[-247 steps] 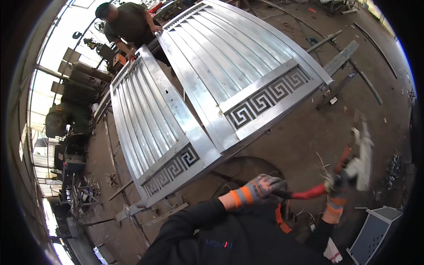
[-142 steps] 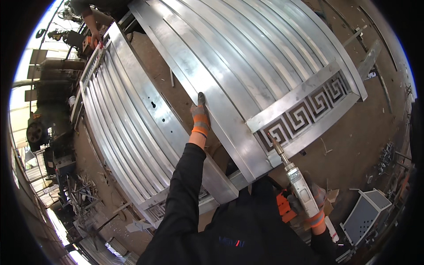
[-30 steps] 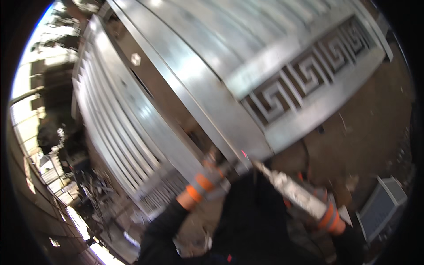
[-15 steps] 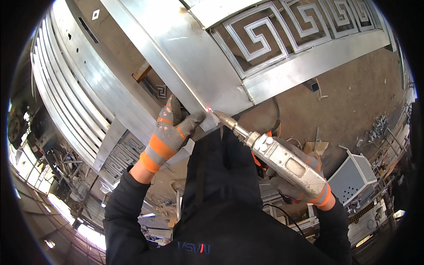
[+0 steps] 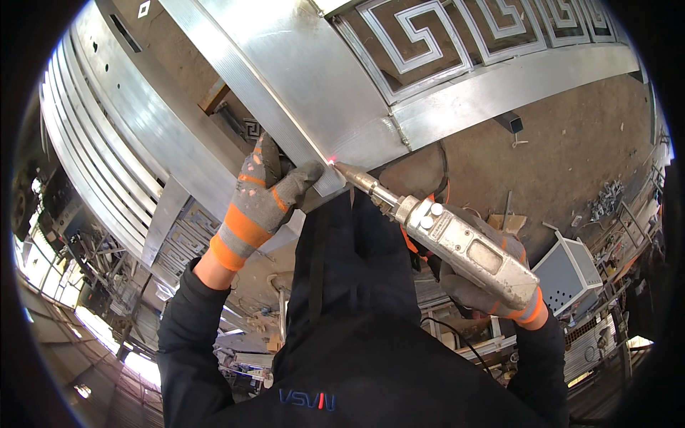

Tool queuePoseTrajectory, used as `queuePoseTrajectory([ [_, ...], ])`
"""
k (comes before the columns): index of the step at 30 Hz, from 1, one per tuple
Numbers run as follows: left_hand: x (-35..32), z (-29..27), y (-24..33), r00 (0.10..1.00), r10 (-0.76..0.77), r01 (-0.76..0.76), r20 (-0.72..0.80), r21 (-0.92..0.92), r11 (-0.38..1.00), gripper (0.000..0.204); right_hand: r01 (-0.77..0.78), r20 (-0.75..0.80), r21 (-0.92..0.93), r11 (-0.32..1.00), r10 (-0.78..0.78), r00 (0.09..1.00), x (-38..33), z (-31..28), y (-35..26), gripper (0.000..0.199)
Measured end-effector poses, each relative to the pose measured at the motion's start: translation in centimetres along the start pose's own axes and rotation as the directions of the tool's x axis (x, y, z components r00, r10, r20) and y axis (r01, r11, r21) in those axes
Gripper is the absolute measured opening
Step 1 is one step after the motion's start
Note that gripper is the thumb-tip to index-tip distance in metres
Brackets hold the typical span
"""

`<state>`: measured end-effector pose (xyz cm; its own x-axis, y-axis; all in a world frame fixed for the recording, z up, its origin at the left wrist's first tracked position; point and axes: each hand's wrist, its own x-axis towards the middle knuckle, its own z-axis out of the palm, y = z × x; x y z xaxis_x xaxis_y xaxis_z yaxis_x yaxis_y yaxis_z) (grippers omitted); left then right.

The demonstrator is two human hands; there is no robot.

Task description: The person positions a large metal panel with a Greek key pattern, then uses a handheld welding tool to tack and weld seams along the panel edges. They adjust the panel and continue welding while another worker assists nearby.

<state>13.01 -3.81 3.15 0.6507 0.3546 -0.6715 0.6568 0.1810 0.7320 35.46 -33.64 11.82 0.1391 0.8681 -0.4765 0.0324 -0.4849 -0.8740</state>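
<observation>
My right hand (image 5: 467, 289), in a grey and orange glove, is wrapped around a silver handheld laser welding gun (image 5: 467, 246). Its narrow nozzle points up and left onto a seam near the corner of a silver metal frame (image 5: 335, 93), where a small red spot glows. In a matching glove, my left hand (image 5: 260, 192) grips the frame's edge strip just left of the nozzle. The left thumb lies by the strip's near end, while part of the fingers is hidden behind the metal. Square spiral metal inserts (image 5: 417, 43) fill the frame's openings at upper right.
A slatted metal panel (image 5: 93, 143) stands along the left, with another spiral-patterned section (image 5: 187, 242) at its near end. At right are a grey metal box (image 5: 567, 271) and a pile of metal scraps (image 5: 606, 200). A black cable (image 5: 457, 335) runs below the gun.
The whole view has shifted slightly, so the frame and both hands appear a little displaced. The nozzle stays at the seam near the corner, and both hands keep their grips.
</observation>
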Motion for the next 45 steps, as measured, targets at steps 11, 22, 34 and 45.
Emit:
queuePoseTrajectory([
  [11,-0.6,-1.8,-4.6,0.804,0.550,-0.500,0.225,0.756,0.422,0.042,-0.085,0.032,0.216,0.973,0.080,0.996,-0.8,-0.2,0.1,0.067],
  [22,-0.3,-2.5,-5.5,0.830,0.499,-0.492,0.251,0.750,0.442,0.056,-0.312,0.139,0.695,0.648,0.305,0.942,-1.2,0.8,0.9,0.060],
  [34,-1.2,-2.7,-5.8,0.843,0.489,-0.447,0.223,0.797,0.407,0.044,-0.285,0.358,0.917,-0.279,0.263,0.896,-1.8,1.6,2.3,0.054],
  [45,-1.2,-2.5,-7.6,0.810,0.571,-0.451,0.137,0.769,0.454,0.047,-0.309,0.157,0.722,0.619,0.289,0.944,-2.0,0.9,1.4,0.058],
])
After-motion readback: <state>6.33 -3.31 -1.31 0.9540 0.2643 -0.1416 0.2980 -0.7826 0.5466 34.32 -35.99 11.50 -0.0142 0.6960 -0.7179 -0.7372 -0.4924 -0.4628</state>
